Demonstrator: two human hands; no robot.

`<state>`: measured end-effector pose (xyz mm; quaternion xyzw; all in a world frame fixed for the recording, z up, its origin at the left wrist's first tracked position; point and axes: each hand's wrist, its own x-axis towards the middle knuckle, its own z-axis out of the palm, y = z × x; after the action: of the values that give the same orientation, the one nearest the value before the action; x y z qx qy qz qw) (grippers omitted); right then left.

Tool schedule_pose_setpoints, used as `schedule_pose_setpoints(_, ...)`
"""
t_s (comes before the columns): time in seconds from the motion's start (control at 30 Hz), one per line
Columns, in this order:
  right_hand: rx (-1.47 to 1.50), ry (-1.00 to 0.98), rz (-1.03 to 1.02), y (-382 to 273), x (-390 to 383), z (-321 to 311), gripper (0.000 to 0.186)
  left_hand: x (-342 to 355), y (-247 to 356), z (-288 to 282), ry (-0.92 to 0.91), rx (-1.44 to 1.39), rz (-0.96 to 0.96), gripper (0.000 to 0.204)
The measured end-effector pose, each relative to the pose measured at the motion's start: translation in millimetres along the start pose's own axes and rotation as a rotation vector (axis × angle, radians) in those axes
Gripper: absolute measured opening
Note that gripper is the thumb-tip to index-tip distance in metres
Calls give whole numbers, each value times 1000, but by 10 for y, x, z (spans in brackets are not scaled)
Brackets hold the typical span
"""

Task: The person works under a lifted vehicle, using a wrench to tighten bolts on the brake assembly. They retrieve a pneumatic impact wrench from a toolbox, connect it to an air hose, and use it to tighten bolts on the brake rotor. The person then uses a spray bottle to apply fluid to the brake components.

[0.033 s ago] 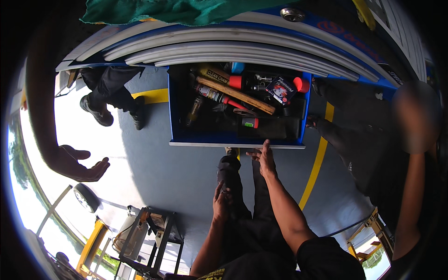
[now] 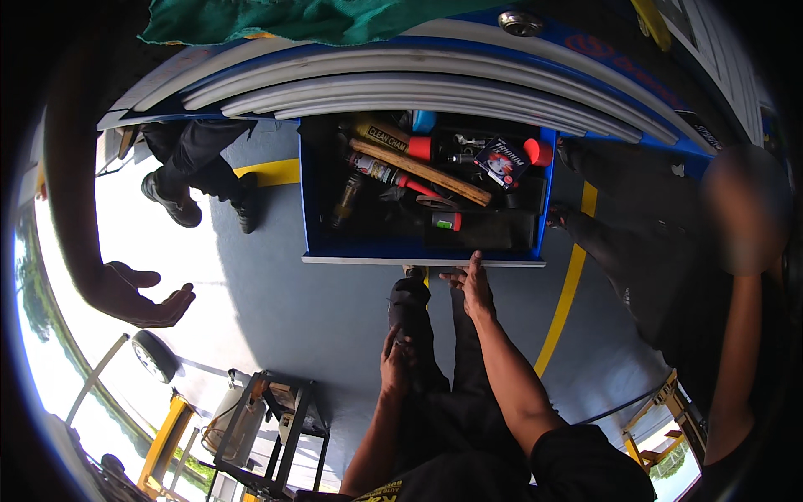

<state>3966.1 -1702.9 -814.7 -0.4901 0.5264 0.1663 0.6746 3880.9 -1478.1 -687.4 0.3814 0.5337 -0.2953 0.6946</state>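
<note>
A blue drawer with a pale front edge [image 2: 376,261] is pulled out of the tool cabinet ahead of me. My right hand [image 2: 475,290] is at that edge, thumb raised against it and fingers stretched leftward. Over my left leg, my left hand [image 2: 393,361] hangs with its fingers extended and holds nothing I can see. Inside the drawer lie a long wooden handle [image 2: 422,173], a yellow can with a red cap [image 2: 418,149], a small printed box [image 2: 502,161], a red cap [image 2: 538,151] and a small red-and-grey container [image 2: 447,221].
Another person's hand [image 2: 150,297] reaches in at the left; a second person in dark clothes [image 2: 669,259] stands at the right. A green cloth [image 2: 276,21] lies on the cabinet. Behind left are a metal stand [image 2: 276,418] and a wheel [image 2: 154,356].
</note>
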Motion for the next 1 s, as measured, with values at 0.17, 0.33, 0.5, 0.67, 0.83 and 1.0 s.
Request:
schedule_pose_setpoints(0.17, 14, -1, 19, -31, 52, 36, 104, 81, -72, -124, -4, 122, 116, 53)
schedule_pose_setpoints(0.33, 46, -54, -6, -441, 462, 195, 98, 139, -38, -170, -7, 293, 162, 53)
schedule_pose_setpoints(0.5, 208, -2, -216, -1199, 1008, 543, 72, 110, 58, -28, 20, 341, 171, 54)
schedule_pose_setpoints(0.67, 660, 294, -263, -1332, 1822, 886, 61, 233, -54, -132, -33, 466, 238, 50)
schedule_pose_setpoints(0.83, 790, 88, -67, -1752, 2628, 1292, 79, 378, -32, -91, -55, 437, 235, 47)
schedule_pose_setpoints(1.0, 928, -92, -120, -1829, 2632, 1555, 83, 289, -13, -54, -32, 415, 228, 47)
